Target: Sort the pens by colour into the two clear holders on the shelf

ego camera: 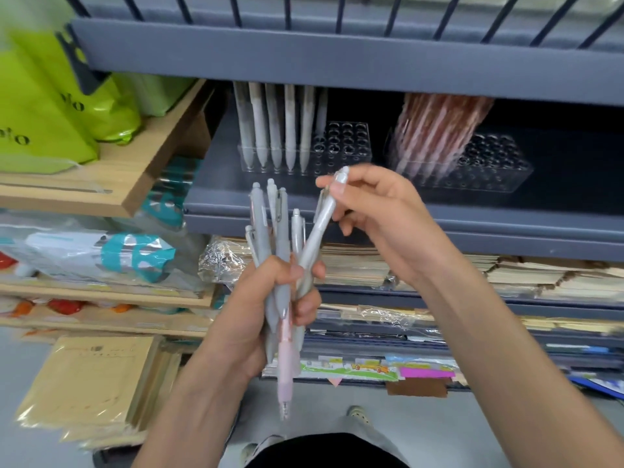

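On the grey shelf ahead stand both clear holders, and the sorting looks well under way but not finished; starting from the left, the left hand is clamped round a bundle of pens, mostly pale grey with their clickers up, plus one pink pen hanging lowest, tip down; just above and behind, the left holder carries a row of grey pens in its left half, its other holes bare; the right hand pinches the top of one pale pen between thumb and fingertips, its lower end down among the bundle; further right, the right holder holds a blurred cluster of pinkish pens, free holes beside them; I'd judge the whole handful remains to be placed, greys left, the pink one right.
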Demonstrator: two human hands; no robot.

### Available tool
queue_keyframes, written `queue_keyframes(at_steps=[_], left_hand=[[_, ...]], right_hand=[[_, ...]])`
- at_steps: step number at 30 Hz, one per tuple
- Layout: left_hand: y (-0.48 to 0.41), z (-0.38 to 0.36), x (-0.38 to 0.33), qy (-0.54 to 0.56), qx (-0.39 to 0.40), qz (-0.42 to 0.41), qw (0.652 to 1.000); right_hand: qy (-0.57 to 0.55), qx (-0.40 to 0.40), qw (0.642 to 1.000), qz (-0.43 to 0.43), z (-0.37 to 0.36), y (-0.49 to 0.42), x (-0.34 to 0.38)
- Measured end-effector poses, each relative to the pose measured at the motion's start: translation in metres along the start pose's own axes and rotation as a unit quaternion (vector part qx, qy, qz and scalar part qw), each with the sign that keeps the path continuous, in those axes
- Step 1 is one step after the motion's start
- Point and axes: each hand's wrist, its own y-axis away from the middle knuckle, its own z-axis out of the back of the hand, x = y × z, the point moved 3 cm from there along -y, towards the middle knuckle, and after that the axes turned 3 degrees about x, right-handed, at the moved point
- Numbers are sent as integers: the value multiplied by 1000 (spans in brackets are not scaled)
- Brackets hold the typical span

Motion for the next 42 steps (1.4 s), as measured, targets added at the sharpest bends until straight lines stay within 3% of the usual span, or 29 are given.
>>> queue_keyframes(at_steps=[5,11,20,34,42], left_hand=[[-4,-6,-1,-12,-52,-25,998],[-6,-8,-5,-20,-110,-55,992],[-7,-6,-15,26,-128,-96,987],[-9,7,-15,93,-202,-125,967],[-4,15,-17,94,-197,-147,965]], right_hand=[[-84,27,995,39,6,5,-2],[-84,63,986,131,12,18,-1],[-79,131,958,244,9,39,11],[-70,32,943,323,22,61,34],[37,-114,964,235,31,18,23]])
